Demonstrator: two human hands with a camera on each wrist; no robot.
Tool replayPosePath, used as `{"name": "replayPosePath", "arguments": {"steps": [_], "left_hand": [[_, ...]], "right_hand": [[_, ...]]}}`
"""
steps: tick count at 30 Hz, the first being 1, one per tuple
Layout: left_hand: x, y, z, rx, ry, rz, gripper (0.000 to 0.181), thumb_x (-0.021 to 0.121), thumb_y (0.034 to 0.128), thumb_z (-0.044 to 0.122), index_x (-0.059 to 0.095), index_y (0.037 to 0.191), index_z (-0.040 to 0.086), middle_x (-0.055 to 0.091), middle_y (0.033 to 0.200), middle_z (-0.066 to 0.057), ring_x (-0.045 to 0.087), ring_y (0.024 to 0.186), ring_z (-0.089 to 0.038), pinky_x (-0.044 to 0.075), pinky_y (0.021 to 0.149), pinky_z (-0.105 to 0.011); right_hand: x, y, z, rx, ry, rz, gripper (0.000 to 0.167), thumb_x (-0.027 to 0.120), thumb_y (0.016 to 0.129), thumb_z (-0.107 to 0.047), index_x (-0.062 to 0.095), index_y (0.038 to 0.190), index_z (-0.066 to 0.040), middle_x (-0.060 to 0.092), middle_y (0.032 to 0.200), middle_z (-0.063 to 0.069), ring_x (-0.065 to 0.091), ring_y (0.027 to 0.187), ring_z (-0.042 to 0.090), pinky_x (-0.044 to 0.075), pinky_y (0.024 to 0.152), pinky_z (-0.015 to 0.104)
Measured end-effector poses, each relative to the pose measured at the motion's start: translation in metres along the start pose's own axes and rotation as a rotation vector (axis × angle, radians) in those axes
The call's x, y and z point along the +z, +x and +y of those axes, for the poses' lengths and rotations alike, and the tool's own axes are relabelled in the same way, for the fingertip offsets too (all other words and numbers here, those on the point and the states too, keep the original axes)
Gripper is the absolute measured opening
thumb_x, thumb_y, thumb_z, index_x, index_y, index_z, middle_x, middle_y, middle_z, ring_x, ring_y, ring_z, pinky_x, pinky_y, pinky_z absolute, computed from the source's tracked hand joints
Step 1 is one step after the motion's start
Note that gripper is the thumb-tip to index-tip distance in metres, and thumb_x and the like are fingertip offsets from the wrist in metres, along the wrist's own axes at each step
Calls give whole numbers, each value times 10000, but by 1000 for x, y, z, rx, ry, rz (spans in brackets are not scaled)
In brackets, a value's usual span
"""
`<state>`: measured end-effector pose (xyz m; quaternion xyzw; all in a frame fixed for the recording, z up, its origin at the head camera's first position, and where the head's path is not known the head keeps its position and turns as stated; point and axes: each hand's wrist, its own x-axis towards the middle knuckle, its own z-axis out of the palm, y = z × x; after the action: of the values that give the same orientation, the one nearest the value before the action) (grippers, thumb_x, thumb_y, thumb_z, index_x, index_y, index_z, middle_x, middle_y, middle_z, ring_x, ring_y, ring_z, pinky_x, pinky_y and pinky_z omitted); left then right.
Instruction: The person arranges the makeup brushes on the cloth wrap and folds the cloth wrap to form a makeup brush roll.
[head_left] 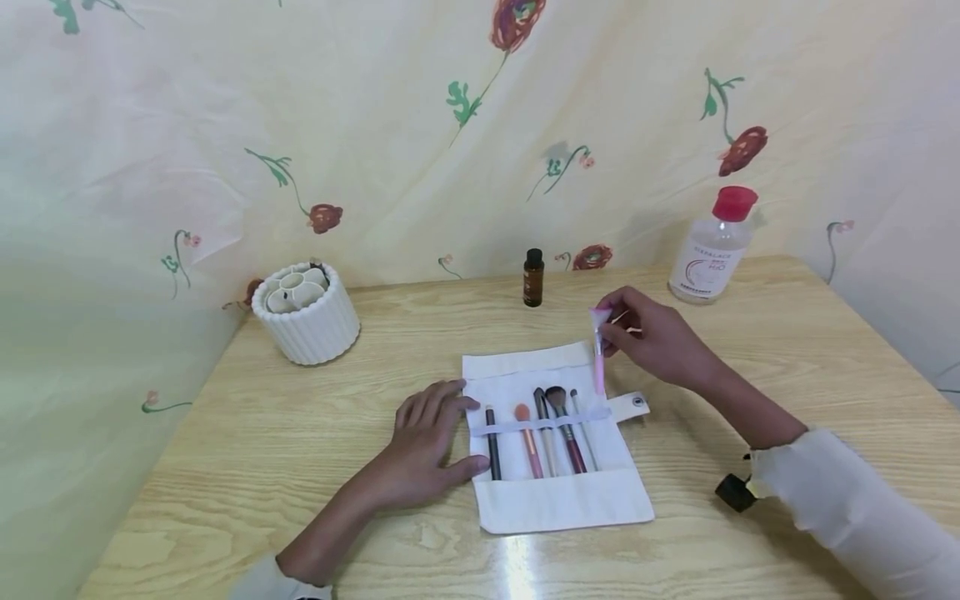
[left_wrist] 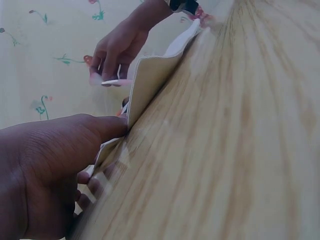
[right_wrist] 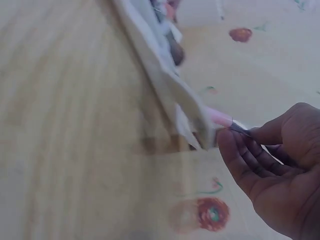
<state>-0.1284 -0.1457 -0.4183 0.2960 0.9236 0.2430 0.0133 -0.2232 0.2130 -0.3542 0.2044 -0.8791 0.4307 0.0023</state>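
A white cloth brush roll [head_left: 562, 504] lies unfolded on the table, several makeup brushes held upright under its elastic band. Among these are a brush with an orange head [head_left: 522, 412] and one with a fluffy dark head [head_left: 556, 397]. At the roll's right side, my right hand [head_left: 660, 337] pinches a pink makeup brush [head_left: 599, 371] near its pale, flared head, the handle pointing down toward the band. My left hand [head_left: 423, 446] rests at the roll's left edge, fingers spread; in the left wrist view its thumb [left_wrist: 107, 127] touches the cloth edge.
A white ribbed round holder [head_left: 315, 325] with compartments stands at the back left. Behind the roll is a small brown bottle [head_left: 533, 283] with a black cap. A clear bottle [head_left: 708, 258] with a red cap stands at the back right, near the flowered curtain [head_left: 405, 125].
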Motion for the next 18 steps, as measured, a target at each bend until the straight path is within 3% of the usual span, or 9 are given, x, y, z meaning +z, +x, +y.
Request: {"name": "replayPosePath", "arguments": {"steps": [11,18], "left_hand": [[-2,0,2,-10,14,-13,672,566,961,586,381,1462,177,169,1630,-83,82,1503,-272,52,1143,-555],[-2,0,2,-11,30,-10,677,568,961,583,378,1464,172,160,1634,-85,77,1506,-292,56,1146,-565]], "right_hand": [[16,-8,4,4,-125,-191,147,625,996,-102,651,1140,-94,638,929,33,597,819,206,525,680,311],[17,-18,4,-26,-196,-301,131,660,964,-88,677,1090,-120,634,925,-27,569,853,170,504,739,303]]}}
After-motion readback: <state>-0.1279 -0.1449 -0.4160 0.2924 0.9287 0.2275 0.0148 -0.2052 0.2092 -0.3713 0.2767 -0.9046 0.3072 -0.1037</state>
